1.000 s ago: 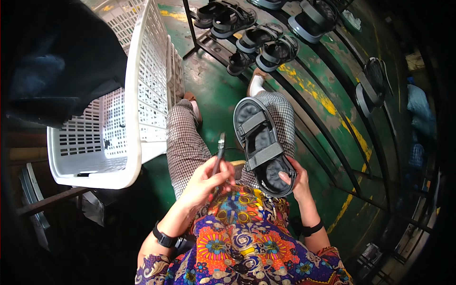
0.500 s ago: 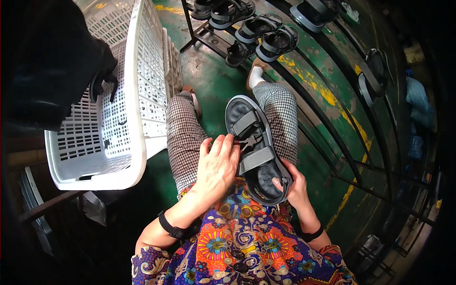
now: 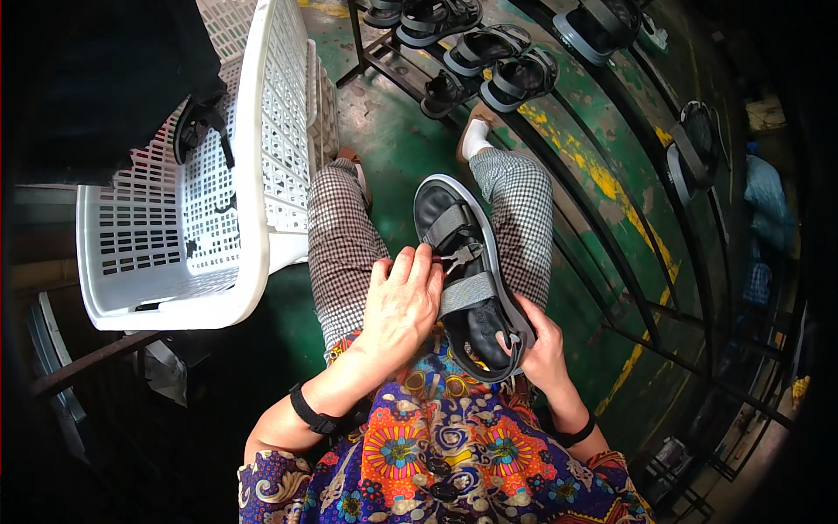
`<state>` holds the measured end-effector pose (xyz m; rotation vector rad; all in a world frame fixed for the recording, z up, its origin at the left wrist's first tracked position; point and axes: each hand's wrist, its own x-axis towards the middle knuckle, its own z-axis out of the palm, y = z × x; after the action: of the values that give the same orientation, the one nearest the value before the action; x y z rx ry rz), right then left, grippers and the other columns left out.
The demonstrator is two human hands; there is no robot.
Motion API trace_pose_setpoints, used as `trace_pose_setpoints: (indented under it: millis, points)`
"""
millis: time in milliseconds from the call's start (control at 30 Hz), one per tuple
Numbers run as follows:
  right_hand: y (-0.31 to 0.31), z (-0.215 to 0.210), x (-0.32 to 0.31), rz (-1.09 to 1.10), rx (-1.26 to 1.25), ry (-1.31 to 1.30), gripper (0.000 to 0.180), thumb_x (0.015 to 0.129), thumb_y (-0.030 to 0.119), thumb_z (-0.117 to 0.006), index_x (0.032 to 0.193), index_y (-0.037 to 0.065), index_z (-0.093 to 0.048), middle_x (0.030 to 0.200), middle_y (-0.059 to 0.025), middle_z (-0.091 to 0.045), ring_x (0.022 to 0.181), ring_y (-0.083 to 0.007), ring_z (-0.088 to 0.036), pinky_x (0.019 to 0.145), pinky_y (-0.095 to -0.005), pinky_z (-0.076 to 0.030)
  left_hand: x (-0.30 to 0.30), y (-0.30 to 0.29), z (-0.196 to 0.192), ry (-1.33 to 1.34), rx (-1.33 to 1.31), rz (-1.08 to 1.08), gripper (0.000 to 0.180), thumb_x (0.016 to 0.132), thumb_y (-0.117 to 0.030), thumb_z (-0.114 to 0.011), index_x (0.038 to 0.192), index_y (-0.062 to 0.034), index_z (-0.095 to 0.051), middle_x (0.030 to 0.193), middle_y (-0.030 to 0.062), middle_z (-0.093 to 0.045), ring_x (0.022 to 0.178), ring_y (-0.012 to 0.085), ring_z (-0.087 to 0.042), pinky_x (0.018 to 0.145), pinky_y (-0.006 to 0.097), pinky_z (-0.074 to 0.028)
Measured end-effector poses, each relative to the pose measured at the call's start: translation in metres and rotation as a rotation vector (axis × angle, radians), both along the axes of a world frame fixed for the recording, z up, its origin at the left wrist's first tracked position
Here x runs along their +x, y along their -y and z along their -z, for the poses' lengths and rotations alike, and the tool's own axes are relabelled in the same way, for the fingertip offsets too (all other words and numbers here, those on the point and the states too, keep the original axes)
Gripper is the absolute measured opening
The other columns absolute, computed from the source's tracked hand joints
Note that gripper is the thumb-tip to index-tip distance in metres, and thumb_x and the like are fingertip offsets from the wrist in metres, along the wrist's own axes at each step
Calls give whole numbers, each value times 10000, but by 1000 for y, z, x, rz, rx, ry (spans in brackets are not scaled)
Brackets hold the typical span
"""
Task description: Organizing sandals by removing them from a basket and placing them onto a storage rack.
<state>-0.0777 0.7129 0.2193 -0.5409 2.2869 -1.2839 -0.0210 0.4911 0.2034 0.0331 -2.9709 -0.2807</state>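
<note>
A black and grey sandal (image 3: 469,288) lies over my lap, toe pointing away and heel toward me. Two grey straps cross it, with a dark plastic side-release buckle (image 3: 463,256) between them. My left hand (image 3: 401,294) is closed at the sandal's left side beside the buckle; its fingertips are partly hidden, and they seem to hold the thin strap there. At the heel, my right hand (image 3: 543,346) grips the sandal from the right, its thumb over the rim onto the footbed.
A white perforated plastic basket (image 3: 255,223) stands at the left, with small black pieces inside. Above it hangs a dark covering (image 3: 96,96) with a black strap item (image 3: 201,127). A black metal rack (image 3: 602,201) holding several sandals (image 3: 521,77) curves along the right.
The sandal has tilted slightly, showing more of its right sole edge, and the buckle has turned a little. Both hands keep their places. The dark covering over the basket has shifted up.
</note>
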Motion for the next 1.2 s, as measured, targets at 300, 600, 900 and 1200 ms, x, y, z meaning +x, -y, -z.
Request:
trace_pose_setpoints:
  millis: [300, 600, 900, 1200]
  points:
    - [2, -4, 3, -85, 63, -114, 571, 730, 130, -752, 1211, -67, -517, 1052, -181, -647, 933, -229, -651, 830, -321, -489, 1, 1, -5, 136, 6, 57, 316, 763, -126, -547, 1056, -19, -600, 1135, 100, -530, 949, 226, -490, 751, 364, -406]
    - [-11, 4, 0, -41, -53, 126, 604, 751, 202, -746, 1228, -78, -503, 1061, -168, -640, 956, -213, -633, 859, -310, -476, -6, 32, 6, -29, 277, 192, 175, 712, -121, -698, 779, -45, -555, 788, 57, -516, 697, 226, -515, 596, 339, -465]
    - [-21, 19, -12, -92, -153, 260, 560, 739, 138, -745, 1223, -42, -530, 1099, -116, -649, 1001, -172, -622, 900, -298, -467, -12, 55, 19, 86, 728, 276, 270, 780, -213, -697, 797, 29, -577, 798, 122, -562, 736, 320, -570, 640, 369, -474]
    - [-36, 41, -1, 201, -412, 679, 548, 773, 231, -709, 1222, -31, -535, 1089, -93, -635, 988, -168, -599, 896, -302, -459, -12, 59, 16, 189, 1486, 145, 293, 818, -258, -705, 743, 9, -613, 784, 50, -598, 768, 146, -569, 697, 265, -457]
